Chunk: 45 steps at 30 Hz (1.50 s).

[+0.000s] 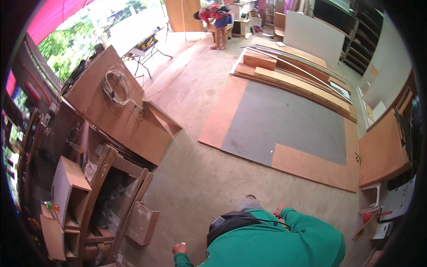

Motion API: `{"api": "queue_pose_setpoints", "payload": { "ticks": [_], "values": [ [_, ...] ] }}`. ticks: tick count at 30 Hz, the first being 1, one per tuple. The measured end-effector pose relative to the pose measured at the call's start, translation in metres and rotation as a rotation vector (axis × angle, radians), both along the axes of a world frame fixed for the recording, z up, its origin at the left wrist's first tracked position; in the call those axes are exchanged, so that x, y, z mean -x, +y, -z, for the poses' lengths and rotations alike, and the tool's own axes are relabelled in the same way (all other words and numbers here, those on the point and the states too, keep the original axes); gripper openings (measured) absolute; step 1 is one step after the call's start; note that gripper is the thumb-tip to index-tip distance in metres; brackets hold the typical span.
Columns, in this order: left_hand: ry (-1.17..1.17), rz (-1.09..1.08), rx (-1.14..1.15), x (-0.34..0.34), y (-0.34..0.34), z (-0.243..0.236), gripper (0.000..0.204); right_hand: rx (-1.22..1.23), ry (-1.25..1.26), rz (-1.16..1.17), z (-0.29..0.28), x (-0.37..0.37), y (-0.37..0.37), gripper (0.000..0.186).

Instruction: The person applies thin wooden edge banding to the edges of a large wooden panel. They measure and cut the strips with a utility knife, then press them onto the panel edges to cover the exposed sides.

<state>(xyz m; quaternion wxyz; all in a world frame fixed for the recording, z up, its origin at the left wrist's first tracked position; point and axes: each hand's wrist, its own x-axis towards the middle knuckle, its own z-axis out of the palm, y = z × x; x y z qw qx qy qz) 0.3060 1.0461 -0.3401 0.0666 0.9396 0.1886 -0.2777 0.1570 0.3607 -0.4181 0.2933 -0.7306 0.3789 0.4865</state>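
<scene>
My left hand (179, 248) hangs at the lower middle, fingers closed round a small pale block (183, 244) that looks like wood. My right hand (279, 211) is curled beside my body in a green sleeve; what it holds, if anything, is hidden. A dark bag (227, 222) with a cord is across my front. Ahead on the floor lies a large plywood sheet (209, 124) with a grey sheet (284, 120) on it, and stacked boards (298, 89) along its far side.
Leaning panels with coiled cable (116, 86) and wooden boxes (66, 191) line the left; a small box (142, 222) sits near me. A person (215, 22) bends at the back beside a folding stand (144, 49). Panels (382, 147) and metal shelving (356, 44) line the right.
</scene>
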Motion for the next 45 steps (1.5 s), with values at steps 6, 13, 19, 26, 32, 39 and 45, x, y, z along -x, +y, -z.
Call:
{"api": "queue_pose_setpoints", "payload": {
  "ticks": [6,13,19,26,32,39,45],
  "values": [
    [-0.055,-0.210,0.080,-0.015,-0.018,-0.004,0.031,-0.060,-0.042,-0.203,0.016,-0.125,-0.018,0.038],
    [-0.052,-0.586,0.131,0.042,-0.067,-0.039,0.030,0.036,-0.252,-0.645,0.035,-0.405,-0.043,0.033],
    [-0.150,-0.838,0.102,0.103,-0.117,-0.052,0.037,-0.111,-0.362,-0.260,-0.019,-0.598,0.065,0.032],
    [-0.067,-1.087,0.139,0.146,-0.121,-0.021,0.039,-0.107,-0.364,-0.880,-0.032,-0.625,0.298,0.032],
    [-0.131,-1.045,0.202,0.159,-0.016,0.000,0.040,-0.176,-0.319,-1.521,-0.030,-0.529,0.455,0.046],
    [-0.190,-1.031,0.205,0.176,0.099,-0.001,0.040,-0.344,-0.686,-1.938,-0.069,-0.521,0.586,0.042],
    [-0.218,-1.006,0.236,0.148,0.150,-0.001,0.040,-0.439,-1.970,-1.082,-0.166,-0.663,0.663,0.025]
  ]
}}
